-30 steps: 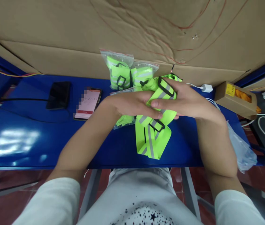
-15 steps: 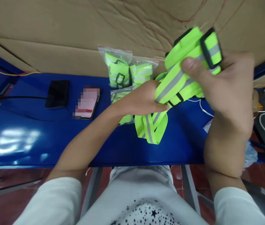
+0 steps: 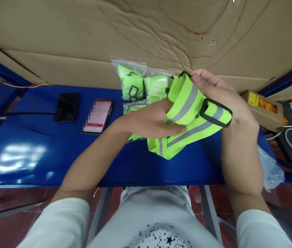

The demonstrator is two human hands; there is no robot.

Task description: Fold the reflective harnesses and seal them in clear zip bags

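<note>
Bright yellow-green reflective straps (image 3: pixel 187 132) with grey stripes hang in loops between my hands, above the blue table (image 3: pixel 132 165). My left hand (image 3: pixel 158 120) is closed around the folded part, thumb along its lower side. At the upper right, my right hand (image 3: pixel 215 86) pinches the folded strap's edge by a black buckle. A larger black rectangular buckle (image 3: pixel 216 112) sits on the strap near my right wrist. Behind my left hand lie clear zip bags of similar straps: one bag (image 3: pixel 131 82) leans against the cardboard, another bag (image 3: pixel 156 84) beside it, a third (image 3: pixel 135 105) in front, partly covered.
A phone (image 3: pixel 98 117) and a black device (image 3: pixel 67 106) with a cable lie at the left. Cardboard (image 3: pixel 83 62) lines the back. At the right are an open carton (image 3: pixel 264 110) with orange contents, a plastic bag (image 3: pixel 270 168) and white cables.
My right hand has moved down and left, turning the strap bundle. The large buckle now hangs lower, and the strap's loop stretches further right. My left hand keeps its hold.
</note>
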